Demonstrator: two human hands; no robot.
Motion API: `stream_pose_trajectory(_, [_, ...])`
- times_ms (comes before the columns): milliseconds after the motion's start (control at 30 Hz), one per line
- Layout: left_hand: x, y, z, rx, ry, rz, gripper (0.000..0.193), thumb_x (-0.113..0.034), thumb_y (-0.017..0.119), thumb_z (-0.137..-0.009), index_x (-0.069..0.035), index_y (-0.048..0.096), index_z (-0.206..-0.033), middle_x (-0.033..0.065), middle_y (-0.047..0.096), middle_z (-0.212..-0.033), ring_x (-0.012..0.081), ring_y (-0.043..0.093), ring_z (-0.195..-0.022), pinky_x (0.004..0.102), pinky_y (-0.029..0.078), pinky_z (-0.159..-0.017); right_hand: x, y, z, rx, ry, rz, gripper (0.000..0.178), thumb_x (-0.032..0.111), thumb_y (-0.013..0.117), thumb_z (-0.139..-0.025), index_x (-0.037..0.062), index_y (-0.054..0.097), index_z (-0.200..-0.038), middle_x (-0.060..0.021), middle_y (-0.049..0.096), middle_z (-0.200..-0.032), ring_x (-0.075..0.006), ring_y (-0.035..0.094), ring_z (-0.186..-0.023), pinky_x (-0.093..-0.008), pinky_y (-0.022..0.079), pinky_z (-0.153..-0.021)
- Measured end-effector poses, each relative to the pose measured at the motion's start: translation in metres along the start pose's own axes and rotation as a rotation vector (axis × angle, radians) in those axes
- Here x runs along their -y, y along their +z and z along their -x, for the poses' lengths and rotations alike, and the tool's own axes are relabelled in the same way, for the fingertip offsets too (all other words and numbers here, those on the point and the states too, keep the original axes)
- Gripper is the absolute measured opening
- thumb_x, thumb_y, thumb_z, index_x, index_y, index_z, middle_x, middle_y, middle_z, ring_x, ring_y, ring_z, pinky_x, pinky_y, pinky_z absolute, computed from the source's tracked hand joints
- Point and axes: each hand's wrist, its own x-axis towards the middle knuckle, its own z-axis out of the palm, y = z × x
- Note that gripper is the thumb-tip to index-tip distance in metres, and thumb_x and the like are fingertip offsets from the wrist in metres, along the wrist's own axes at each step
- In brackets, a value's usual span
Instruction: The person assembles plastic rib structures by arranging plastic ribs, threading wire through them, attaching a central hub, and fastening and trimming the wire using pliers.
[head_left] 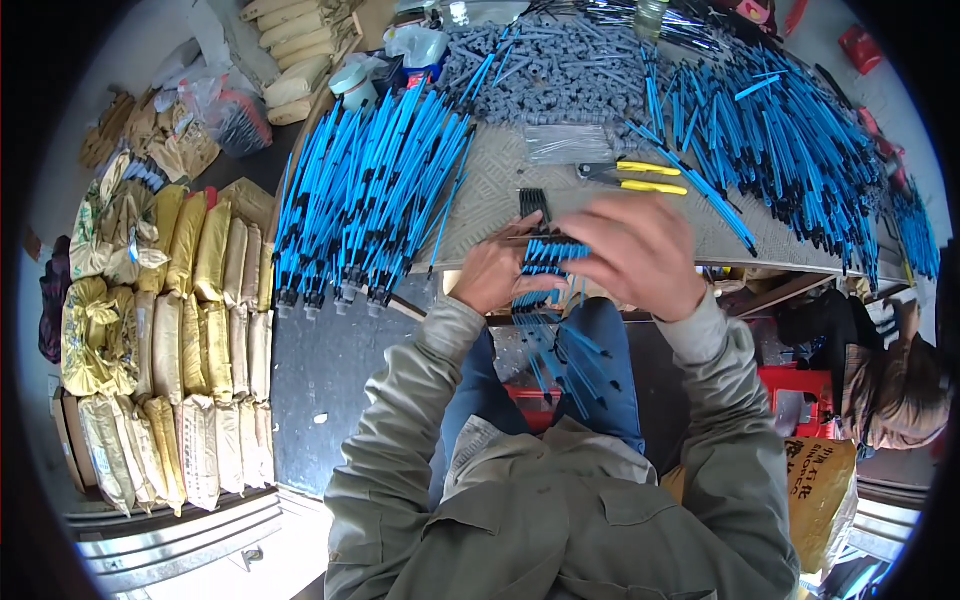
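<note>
A bundle of thin blue rods with black ends [543,256] is gripped in my left hand [490,273], at the near edge of the table. Its black tips [533,200] point away from me. Toward my lap its lower ends [575,365] fan out and look smeared. My right hand [640,250] is just right of the bundle, fingers bent toward it and blurred by motion. Whether anything sits between those fingers is hidden. Beyond the hands lie pliers with yellow handles [650,178] and a small stack of thin clear strips [566,144].
Large heaps of blue rods lie on the table at left [375,190] and right [770,130]. Small grey parts [560,70] are piled at the back. Stacked yellow and tan sacks [180,340] stand at left. A red stool [800,400] is at right, beside another person [890,370].
</note>
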Motion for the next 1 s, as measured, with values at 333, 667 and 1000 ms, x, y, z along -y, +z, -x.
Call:
stream_pose_trajectory(333, [0.014, 0.015, -0.002, -0.128, 0.052, -0.060, 0.065, -0.049, 0.070, -0.070, -0.013, 0.055, -0.121, 0.0118, 0.050, -0.129, 0.0347, 0.057, -0.102, 0.0419, 0.048, -0.082, -0.005, 0.077, 0.047, 0.066, 0.581, -1.027, 0.068, 0.016, 0.081, -0.065, 0.0005, 0.049, -0.123, -0.0101, 0.055, -0.122, -0.0189, 0.052, -0.113, -0.0314, 0.041, -0.093])
stream_pose_trajectory(667, [-0.012, 0.006, 0.000, 0.084, -0.078, 0.004, 0.068, -0.041, 0.073, -0.072, -0.004, 0.047, -0.123, 0.0185, 0.053, -0.121, 0.0367, 0.053, -0.108, 0.0388, 0.045, -0.091, 0.021, 0.064, 0.038, -0.029, 0.939, -1.384, 0.029, -0.001, 0.065, -0.079, -0.0034, 0.059, -0.107, -0.0080, 0.066, -0.099, -0.0167, 0.058, -0.101, -0.0317, 0.044, -0.090])
stream_pose_trajectory(1000, [-0.120, 0.079, 0.011, 0.162, -0.172, 1.211, 0.042, -0.014, 0.069, -0.080, -0.006, 0.051, -0.117, 0.0020, 0.057, -0.108, 0.0114, 0.053, -0.101, 0.0311, 0.045, -0.087, 0.028, -0.036, 0.077, -0.007, 0.688, -1.189, 0.023, 0.013, 0.058, -0.089, -0.0025, 0.061, -0.106, -0.0084, 0.066, -0.094, -0.0135, 0.063, -0.082, -0.0275, 0.052, -0.071])
